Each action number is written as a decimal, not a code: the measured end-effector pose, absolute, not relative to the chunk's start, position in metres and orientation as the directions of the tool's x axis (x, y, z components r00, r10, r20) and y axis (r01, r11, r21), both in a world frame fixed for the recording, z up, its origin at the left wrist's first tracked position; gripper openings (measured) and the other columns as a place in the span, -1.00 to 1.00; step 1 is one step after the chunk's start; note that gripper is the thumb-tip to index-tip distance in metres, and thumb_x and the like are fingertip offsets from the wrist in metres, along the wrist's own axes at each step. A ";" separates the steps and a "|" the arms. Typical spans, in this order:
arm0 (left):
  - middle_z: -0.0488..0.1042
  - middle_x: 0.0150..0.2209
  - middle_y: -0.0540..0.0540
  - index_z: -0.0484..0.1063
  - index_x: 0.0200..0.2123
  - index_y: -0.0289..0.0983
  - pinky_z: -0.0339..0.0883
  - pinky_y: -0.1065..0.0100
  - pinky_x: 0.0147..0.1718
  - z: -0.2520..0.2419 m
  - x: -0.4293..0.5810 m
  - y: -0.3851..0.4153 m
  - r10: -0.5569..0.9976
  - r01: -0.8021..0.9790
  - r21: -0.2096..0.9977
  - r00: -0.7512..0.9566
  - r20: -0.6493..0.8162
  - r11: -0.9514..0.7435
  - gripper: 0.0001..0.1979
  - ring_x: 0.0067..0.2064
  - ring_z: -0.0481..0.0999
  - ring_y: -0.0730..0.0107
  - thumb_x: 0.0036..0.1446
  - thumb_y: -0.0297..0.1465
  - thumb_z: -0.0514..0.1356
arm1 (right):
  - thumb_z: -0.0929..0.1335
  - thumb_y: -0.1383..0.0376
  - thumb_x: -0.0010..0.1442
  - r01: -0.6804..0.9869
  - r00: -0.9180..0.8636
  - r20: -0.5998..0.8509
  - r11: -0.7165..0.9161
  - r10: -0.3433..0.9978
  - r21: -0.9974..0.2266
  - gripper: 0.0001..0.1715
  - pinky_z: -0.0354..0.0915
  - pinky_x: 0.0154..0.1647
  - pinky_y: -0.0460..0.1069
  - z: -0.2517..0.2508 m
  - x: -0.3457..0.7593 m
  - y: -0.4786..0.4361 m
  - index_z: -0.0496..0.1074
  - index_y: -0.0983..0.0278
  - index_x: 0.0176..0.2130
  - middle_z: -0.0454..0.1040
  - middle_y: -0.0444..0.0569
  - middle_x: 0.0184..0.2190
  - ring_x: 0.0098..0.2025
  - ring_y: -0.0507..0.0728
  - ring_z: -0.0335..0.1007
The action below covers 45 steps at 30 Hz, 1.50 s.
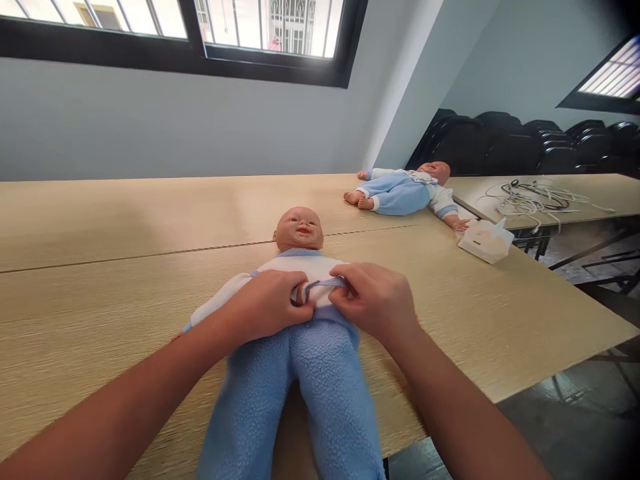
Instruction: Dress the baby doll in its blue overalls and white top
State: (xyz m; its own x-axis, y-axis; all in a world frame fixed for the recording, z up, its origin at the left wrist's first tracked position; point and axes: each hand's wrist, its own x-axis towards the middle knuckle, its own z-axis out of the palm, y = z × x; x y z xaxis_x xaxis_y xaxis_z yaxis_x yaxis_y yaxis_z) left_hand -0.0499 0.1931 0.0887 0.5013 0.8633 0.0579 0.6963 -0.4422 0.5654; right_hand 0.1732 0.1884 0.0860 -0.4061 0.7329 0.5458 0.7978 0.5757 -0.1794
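Observation:
A baby doll (300,233) lies on its back on the wooden table, its head away from me. It wears a white top (290,264) with a blue collar and fuzzy light-blue trousers (325,373). Over the doll's belly, my left hand (273,300) is closed on one end of a thin pale-lilac cloth strip (323,283), part of which curls by the fingers. The other end is pinched in my right hand (375,297), a short way to the right. Whether the strip is attached to the top is hidden by my fingers.
A second doll (400,193) in similar clothes lies farther back on the right. Near its hand stands a white tissue box (486,240). Tangled cables (537,200) rest on another table, with stacked black chairs (505,143) behind. The table's right edge (565,363) slants toward me.

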 end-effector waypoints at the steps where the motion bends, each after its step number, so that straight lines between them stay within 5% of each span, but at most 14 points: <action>1: 0.39 -0.52 0.05 0.29 -0.46 -0.19 -0.03 0.30 -0.48 0.089 -0.050 0.193 0.862 0.691 0.563 0.501 0.078 -0.453 -0.76 -0.48 0.27 0.39 0.14 -0.25 0.25 | 0.32 0.41 0.13 0.784 -0.401 0.512 0.573 0.760 -0.237 -0.77 0.17 -0.32 0.05 0.089 0.174 0.189 0.55 0.26 -0.23 0.58 0.02 -0.37 -0.34 0.19 0.43; 6: 0.42 -0.42 0.03 0.35 -0.34 -0.20 0.14 0.29 -0.35 0.085 -0.047 0.192 0.866 0.644 0.586 0.433 0.250 -0.492 -0.86 -0.37 0.36 0.32 0.14 -0.32 0.26 | 0.31 0.28 0.33 0.475 -0.636 0.157 0.544 0.756 -0.692 -0.84 0.16 -0.35 -0.01 0.103 0.179 0.194 0.39 0.24 -0.33 0.39 -0.11 -0.40 -0.36 0.09 0.27; 10: 0.45 -0.29 -0.03 0.41 -0.20 -0.22 0.27 0.21 -0.17 0.082 -0.046 0.192 0.812 0.594 0.553 0.431 0.395 -0.584 -0.84 -0.20 0.42 0.22 0.20 -0.32 0.29 | 0.30 0.00 0.44 0.395 -0.713 0.023 0.429 0.701 -0.812 -0.59 0.15 -0.35 -0.03 0.110 0.186 0.198 0.37 0.25 -0.30 0.31 -0.15 -0.41 -0.37 0.07 0.20; 16: 0.49 -0.18 -0.09 0.50 -0.08 -0.19 0.31 0.13 -0.01 0.073 -0.049 0.193 0.645 0.535 0.382 0.491 0.585 -0.754 -0.89 -0.09 0.42 0.18 0.39 -0.35 0.19 | 0.25 0.00 0.48 0.624 -0.530 0.000 0.390 0.848 -0.677 -0.58 0.30 -0.09 0.05 0.104 0.217 0.208 0.50 0.23 -0.09 0.54 0.00 -0.15 -0.11 0.19 0.42; 21: 0.55 -0.13 -0.11 0.50 -0.04 -0.21 0.33 0.13 0.01 0.063 -0.051 0.195 0.556 0.529 0.286 0.471 0.685 -0.799 -0.86 -0.08 0.47 0.19 0.38 -0.38 0.22 | 0.29 -0.06 0.39 0.884 -0.187 0.162 0.238 0.969 -0.402 -0.41 0.26 0.23 0.27 0.052 0.275 0.188 0.43 0.24 0.19 0.48 0.18 0.14 0.20 0.40 0.36; 24: 0.57 -0.12 -0.11 0.49 -0.04 -0.21 0.35 0.13 0.02 0.061 -0.050 0.195 0.558 0.519 0.315 0.419 0.716 -0.794 -0.86 -0.07 0.50 0.19 0.35 -0.42 0.24 | 0.34 -0.08 0.34 0.912 -0.140 0.250 0.223 0.958 -0.343 -0.39 0.25 0.25 0.33 0.020 0.305 0.165 0.41 0.23 0.19 0.47 0.20 0.15 0.20 0.43 0.35; 30: 0.59 -0.14 -0.10 0.48 -0.09 -0.22 0.39 0.16 -0.01 0.056 -0.047 0.193 0.588 0.465 0.409 0.355 0.727 -0.785 -0.83 -0.07 0.54 0.22 0.29 -0.54 0.23 | 0.48 -0.01 0.23 0.765 -0.092 0.278 0.247 0.956 -0.595 -0.51 0.35 0.17 0.29 0.011 0.321 0.150 0.45 0.18 0.03 0.53 0.13 0.02 0.08 0.36 0.45; 35: 0.60 -0.16 -0.05 0.48 -0.13 -0.21 0.41 0.25 -0.04 0.055 -0.048 0.194 0.576 0.367 0.451 0.410 0.707 -0.814 -0.77 -0.09 0.56 0.29 0.21 -0.62 0.23 | 0.56 0.09 0.15 0.382 0.102 0.411 0.346 0.906 -0.857 -0.22 0.45 0.11 0.17 0.046 0.276 0.170 0.29 0.09 0.25 0.50 0.06 0.08 0.05 0.25 0.52; 37: 0.60 -0.17 -0.04 0.48 -0.14 -0.21 0.41 0.27 -0.05 0.056 -0.048 0.194 0.575 0.346 0.463 0.405 0.711 -0.816 -0.75 -0.11 0.56 0.32 0.20 -0.64 0.24 | 0.54 0.15 0.19 0.285 0.048 0.467 0.436 0.883 -0.854 -0.13 0.43 0.17 0.16 0.066 0.244 0.179 0.18 0.05 0.35 0.51 0.03 0.09 0.11 0.23 0.51; 39: 0.60 -0.18 -0.02 0.49 -0.14 -0.20 0.41 0.29 -0.05 0.059 -0.049 0.193 0.578 0.332 0.475 0.388 0.718 -0.815 -0.74 -0.11 0.56 0.34 0.19 -0.64 0.24 | 0.45 0.24 0.30 0.301 -0.081 0.483 0.484 0.872 -0.822 -0.25 0.39 0.21 0.18 0.085 0.211 0.187 0.19 0.07 0.37 0.55 0.02 0.07 0.14 0.23 0.49; 42: 0.61 -0.18 -0.02 0.50 -0.14 -0.19 0.42 0.28 -0.06 0.068 -0.051 0.191 0.582 0.307 0.498 0.340 0.739 -0.811 -0.74 -0.12 0.56 0.34 0.17 -0.63 0.25 | 0.34 0.41 0.29 0.429 -0.386 0.435 0.576 0.814 -0.696 -0.55 0.38 0.15 0.15 0.104 0.176 0.196 0.48 0.16 0.14 0.58 0.02 0.01 0.07 0.21 0.50; 45: 0.60 -0.19 -0.01 0.52 -0.17 -0.18 0.42 0.28 -0.05 0.077 -0.052 0.191 0.648 0.313 0.571 0.272 0.711 -0.759 -0.74 -0.11 0.56 0.33 0.13 -0.62 0.25 | 0.30 0.50 0.19 0.401 -0.556 0.389 0.647 0.735 -0.649 -0.53 0.38 0.05 0.10 0.106 0.165 0.200 0.56 0.19 0.01 0.57 -0.01 -0.10 -0.03 0.18 0.49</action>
State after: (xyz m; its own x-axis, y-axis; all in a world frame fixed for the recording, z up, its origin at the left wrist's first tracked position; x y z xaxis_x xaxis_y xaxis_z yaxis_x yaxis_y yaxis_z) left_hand -0.0524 0.1906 0.0771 0.2717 0.6480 0.7115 0.3130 -0.7586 0.5714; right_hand 0.1652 0.2004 0.1060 -0.5558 0.7348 0.3888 0.4010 0.6467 -0.6489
